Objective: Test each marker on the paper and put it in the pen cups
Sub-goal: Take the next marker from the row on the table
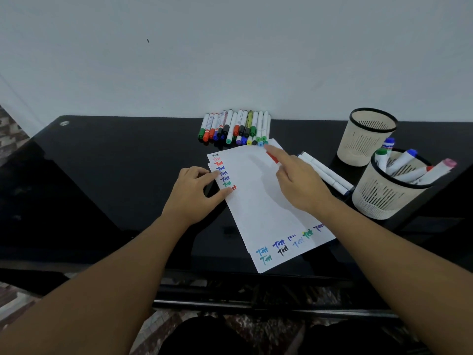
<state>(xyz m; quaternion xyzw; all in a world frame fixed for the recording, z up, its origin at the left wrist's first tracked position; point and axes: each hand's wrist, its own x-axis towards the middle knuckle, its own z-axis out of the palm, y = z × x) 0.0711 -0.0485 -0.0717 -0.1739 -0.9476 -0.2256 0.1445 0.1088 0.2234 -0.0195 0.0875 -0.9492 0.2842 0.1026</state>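
Two bare forearms reach over a black table (102, 175) toward the paper (258, 198), which lies angled at its centre, coloured test marks along its left edge and near corner. A red marker (272, 158) is held in the right hand (299, 183), forefinger extended along it, over the sheet's far end. Fingers of the left hand (194, 196) are curled, their tips pressing the paper's left edge. Beyond, a row of capped markers (235, 128) lies against the wall. Right: two white markers (325, 172), the near pen cup (391, 190) holding several, the far pen cup (366, 135).
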